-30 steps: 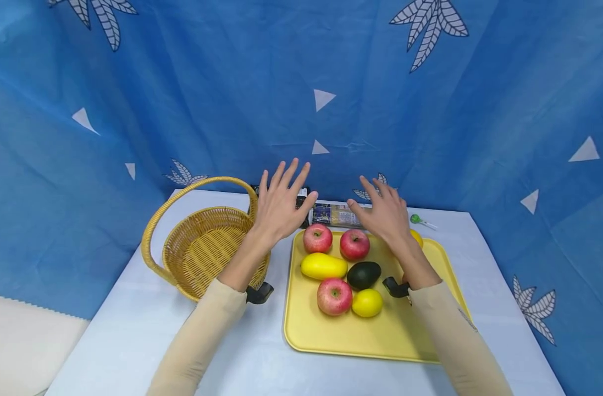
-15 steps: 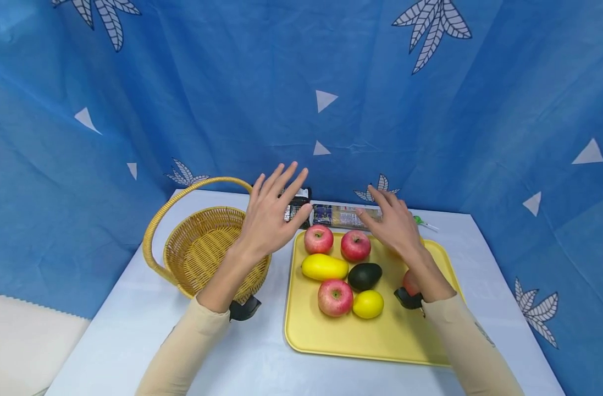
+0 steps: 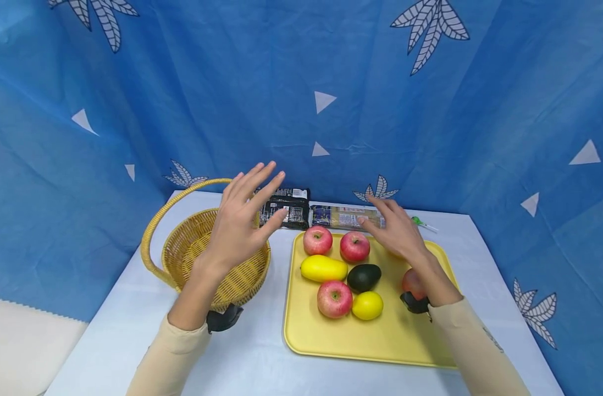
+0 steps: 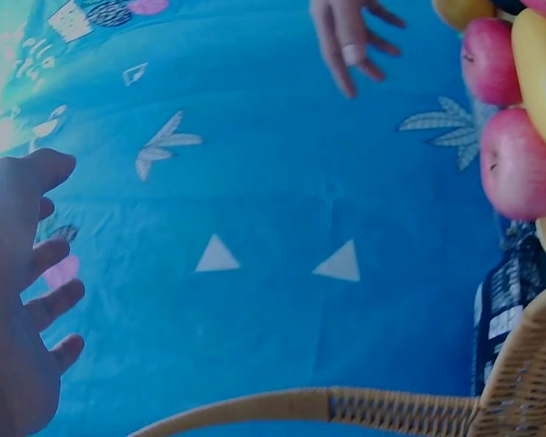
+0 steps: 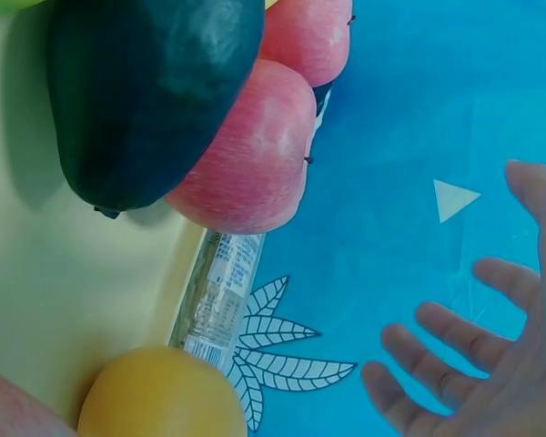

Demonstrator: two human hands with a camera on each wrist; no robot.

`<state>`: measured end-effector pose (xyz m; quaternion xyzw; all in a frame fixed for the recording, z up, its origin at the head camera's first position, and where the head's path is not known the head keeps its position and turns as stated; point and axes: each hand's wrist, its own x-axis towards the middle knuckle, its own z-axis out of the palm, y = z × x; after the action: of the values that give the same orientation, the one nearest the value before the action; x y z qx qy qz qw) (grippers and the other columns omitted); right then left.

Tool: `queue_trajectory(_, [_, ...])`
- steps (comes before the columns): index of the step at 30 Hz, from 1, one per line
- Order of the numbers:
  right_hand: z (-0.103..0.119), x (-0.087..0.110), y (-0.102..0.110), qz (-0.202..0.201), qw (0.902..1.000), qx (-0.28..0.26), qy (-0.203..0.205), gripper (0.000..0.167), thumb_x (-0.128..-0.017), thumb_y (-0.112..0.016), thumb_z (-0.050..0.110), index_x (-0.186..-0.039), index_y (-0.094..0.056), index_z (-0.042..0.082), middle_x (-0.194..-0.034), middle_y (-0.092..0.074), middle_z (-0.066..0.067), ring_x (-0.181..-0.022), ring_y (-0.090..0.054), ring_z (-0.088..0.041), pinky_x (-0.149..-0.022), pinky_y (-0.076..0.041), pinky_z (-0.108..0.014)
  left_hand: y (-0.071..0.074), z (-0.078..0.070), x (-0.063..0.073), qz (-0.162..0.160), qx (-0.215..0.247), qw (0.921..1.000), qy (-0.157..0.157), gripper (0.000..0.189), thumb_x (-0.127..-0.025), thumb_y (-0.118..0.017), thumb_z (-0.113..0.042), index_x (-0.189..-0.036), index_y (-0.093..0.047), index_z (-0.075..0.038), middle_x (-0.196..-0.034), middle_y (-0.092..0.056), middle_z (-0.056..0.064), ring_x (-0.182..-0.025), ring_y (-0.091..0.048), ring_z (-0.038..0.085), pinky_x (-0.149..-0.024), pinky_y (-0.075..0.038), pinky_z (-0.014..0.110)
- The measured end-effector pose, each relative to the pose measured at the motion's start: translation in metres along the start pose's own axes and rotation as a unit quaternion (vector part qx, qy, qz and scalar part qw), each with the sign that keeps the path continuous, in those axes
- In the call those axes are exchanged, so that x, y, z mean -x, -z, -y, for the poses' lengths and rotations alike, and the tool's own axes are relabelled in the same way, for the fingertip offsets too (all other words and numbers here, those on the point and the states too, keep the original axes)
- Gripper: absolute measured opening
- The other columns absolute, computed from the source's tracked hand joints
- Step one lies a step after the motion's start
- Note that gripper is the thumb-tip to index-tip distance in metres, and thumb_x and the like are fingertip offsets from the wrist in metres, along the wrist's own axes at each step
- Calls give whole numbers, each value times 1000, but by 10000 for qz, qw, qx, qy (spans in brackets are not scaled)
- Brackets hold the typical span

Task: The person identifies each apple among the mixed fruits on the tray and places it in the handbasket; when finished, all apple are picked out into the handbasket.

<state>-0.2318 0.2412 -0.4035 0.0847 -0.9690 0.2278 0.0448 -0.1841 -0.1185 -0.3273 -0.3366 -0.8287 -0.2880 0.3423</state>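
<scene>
Watching remotely, with the head view as my clock, I read both hands as held up and gripping nothing: the left hand point(image 3: 237, 223) has its fingers spread, thumb apart, overlapping the wicker basket point(image 3: 177, 242) toward its one o'clock, and the right hand point(image 3: 396, 231), also spread, lies at one o'clock from the middle of the yellow tray point(image 3: 341, 341). The basket is at about nine o'clock from the tray. My main worry is the dark green fruit point(image 3: 364, 278), at seven o'clock from the right hand: it is crowded by the near apple point(image 3: 335, 299) and the lemon point(image 3: 368, 305), so a careless nudge could set round neighbours rolling. The right wrist mount point(image 3: 414, 302) overlaps the reddish fruit point(image 3: 413, 280) below it; I cannot tell whether they touch, but a low sweep might knock it. Left fingers could also snag the arched handle point(image 3: 162, 213) and tip the basket.
</scene>
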Motion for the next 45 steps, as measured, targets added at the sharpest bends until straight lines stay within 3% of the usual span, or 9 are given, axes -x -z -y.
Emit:
queue_trajectory(12, [-7,5,0,291,9995,47,56,80,-91,-56,67,-157,-36,27,-141,-48,-15,-112,-54,-35,-94,-48,-61,37,12,16,-1047,289,9936,-313,42,-97,-65,-33,-132,-68,-9,-138,-64,8,-133,-53,34,-114,-37,49])
queue_trajectory(18, [-14,8,1,476,9988,-7,58,85,-88,-53,73,-156,-38,26,-141,-48,-14,-110,-56,-34,-92,-50,-59,58,23,29,-1366,338,9900,-73,42,-96,-68,-35,-124,-72,-5,-127,-69,13,-126,-58,36,-112,-41,43])
queue_trajectory(24, [-20,7,1,617,9981,-48,62,85,-87,-55,74,-156,-39,26,-147,-45,-13,-110,-56,-33,-93,-50,-59,75,24,39,-1930,469,9797,269,33,-89,-75,-21,-112,-75,2,-113,-73,22,-111,-62,40,-105,-46,31])
queue_trajectory(26, [-21,7,2,639,9979,-57,59,83,-88,-57,70,-155,-40,25,-147,-45,-13,-110,-57,-33,-92,-52,-58,77,29,43,-2114,483,9753,415,30,-86,-77,-17,-109,-76,3,-109,-73,22,-108,-63,37,-101,-46,27])
queue_trajectory(32, [-23,7,0,700,9975,-68,47,75,-92,-63,58,-156,-39,26,-148,-45,-14,-106,-57,-32,-88,-53,-55,74,63,64,-2551,584,9622,755,25,-80,-81,-11,-103,-79,-1,-105,-75,17,-103,-63,22,-92,-47,24])
queue_trajectory(34, [-24,6,0,726,9973,-86,58,76,-91,-62,59,-156,-38,28,-149,-45,-13,-106,-57,-31,-88,-53,-55,74,67,69,-2616,615,9592,875,24,-79,-81,-9,-102,-79,0,-104,-75,18,-101,-63,19,-90,-47,22])
queue_trajectory(38, [-27,4,-2,758,9970,-156,71,75,-91,-63,58,-156,-38,30,-147,-46,-12,-104,-56,-31,-84,-54,-51,76,69,76,-2676,658,9555,1054,23,-79,-80,-5,-101,-79,2,-103,-74,19,-102,-65,16,-90,-49,21])
queue_trajectory(45, [-35,3,-5,928,9952,-275,142,74,-90,-68,53,-155,-41,28,-136,-53,-15,-97,-55,-29,-74,-51,-37,79,59,82,-2743,696,9526,1119,20,-79,-77,3,-98,-77,8,-102,-73,23,-102,-68,11,-91,-50,20])
